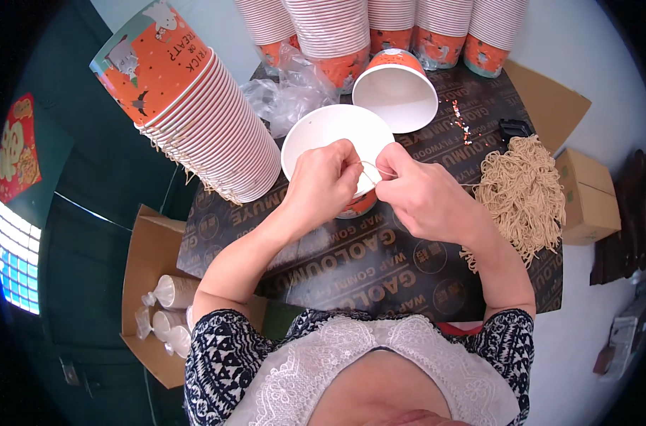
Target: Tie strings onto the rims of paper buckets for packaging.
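My left hand (323,179) and my right hand (428,197) meet at the near rim of a white-lined paper bucket (326,129). Between my pinched fingertips runs a thin beige string (370,169), forming a small loop at the rim. Both hands are closed on it. The bucket stands upright, its orange printed outside showing just below my fingers. How the string joins the bucket is hidden by my fingers. Close to my right forearm lies a heaped pile of beige strings (519,195).
A tall leaning stack of nested buckets (216,128), string ends along its side, rises at the left. Behind are a tipped bucket (397,96), crumpled clear plastic (291,92) and further stacks (328,32). Small beads (463,126) lie near a black tray (514,128). An open carton (152,248) holds wrapped rolls.
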The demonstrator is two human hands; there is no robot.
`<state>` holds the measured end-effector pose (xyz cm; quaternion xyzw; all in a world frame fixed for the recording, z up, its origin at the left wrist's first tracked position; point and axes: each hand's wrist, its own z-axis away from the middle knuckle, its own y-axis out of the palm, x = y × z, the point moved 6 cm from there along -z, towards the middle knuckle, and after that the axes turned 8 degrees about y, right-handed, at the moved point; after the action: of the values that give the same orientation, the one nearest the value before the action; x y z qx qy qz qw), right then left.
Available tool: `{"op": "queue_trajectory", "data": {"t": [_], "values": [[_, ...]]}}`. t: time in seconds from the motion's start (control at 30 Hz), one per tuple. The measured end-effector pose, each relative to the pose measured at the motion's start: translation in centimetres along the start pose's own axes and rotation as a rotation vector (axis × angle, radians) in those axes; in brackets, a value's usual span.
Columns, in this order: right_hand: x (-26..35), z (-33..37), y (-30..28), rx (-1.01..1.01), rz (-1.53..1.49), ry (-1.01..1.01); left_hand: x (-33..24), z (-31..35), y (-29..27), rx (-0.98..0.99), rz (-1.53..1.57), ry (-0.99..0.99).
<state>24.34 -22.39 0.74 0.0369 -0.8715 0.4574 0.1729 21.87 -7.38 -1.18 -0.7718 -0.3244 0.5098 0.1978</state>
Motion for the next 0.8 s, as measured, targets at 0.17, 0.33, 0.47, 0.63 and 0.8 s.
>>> {"op": "queue_trajectory", "data": {"t": [0.17, 0.33, 0.47, 0.63, 0.8], "values": [[-0.7, 0.0, 0.1, -0.062, -0.066, 0.029, 0.1, -0.4, -0.2, -0.006, -0.116, -0.02], [-0.4, 0.1, -0.4, -0.084, -0.022, 0.008, -0.5, -0.1, -0.6, -0.04, -0.125, -0.02], [-1.6, 0.1, -0.7, -0.149, -0.157, 0.176, -0.8, 0.0, -0.3, -0.043, -0.077, -0.017], [-3.4, 0.2, -0.8, -0.162, -0.128, 0.185, -0.7, -0.2, -0.3, -0.03, -0.066, -0.018], [-3.6, 0.5, 0.3, -0.092, 0.028, 0.164, -0.6, -0.3, -0.3, -0.032, -0.058, -0.018]]}}
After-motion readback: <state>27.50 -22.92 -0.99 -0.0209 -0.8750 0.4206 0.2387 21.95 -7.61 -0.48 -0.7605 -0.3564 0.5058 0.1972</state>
